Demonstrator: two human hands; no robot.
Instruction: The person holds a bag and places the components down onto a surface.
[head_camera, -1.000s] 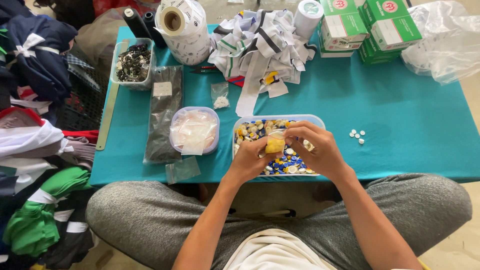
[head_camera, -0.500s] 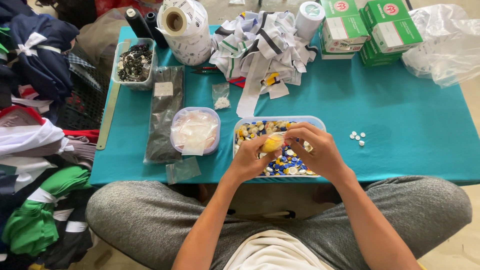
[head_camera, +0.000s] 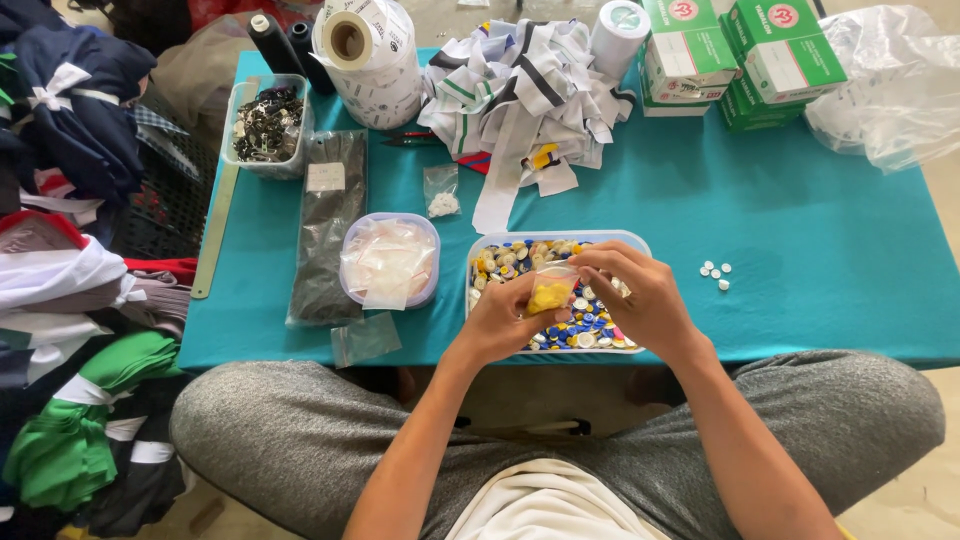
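**Both hands on a small bag of yellow buttons, over the button tray**

The left hand is curled closed around the lower part of a small clear bag holding yellow pieces, thumb and fingers pinching it; the right hand is bent in from the other side, its fingertips nipping the bag's top edge, the remaining fingers loosely folded; the bag hangs between the two hands, just above the tray of mixed coloured buttons that lies directly beneath them; just left of the left hand sits a round-cornered tub stuffed with clear bags, and beyond that a long dark packet; a flat empty bag lies near the left wrist at the table's edge; to the right of the right hand, well apart, a few white buttons rest on the teal tablecloth; farther out past both hands is a heap of striped fabric strips and a roll of printed labels.
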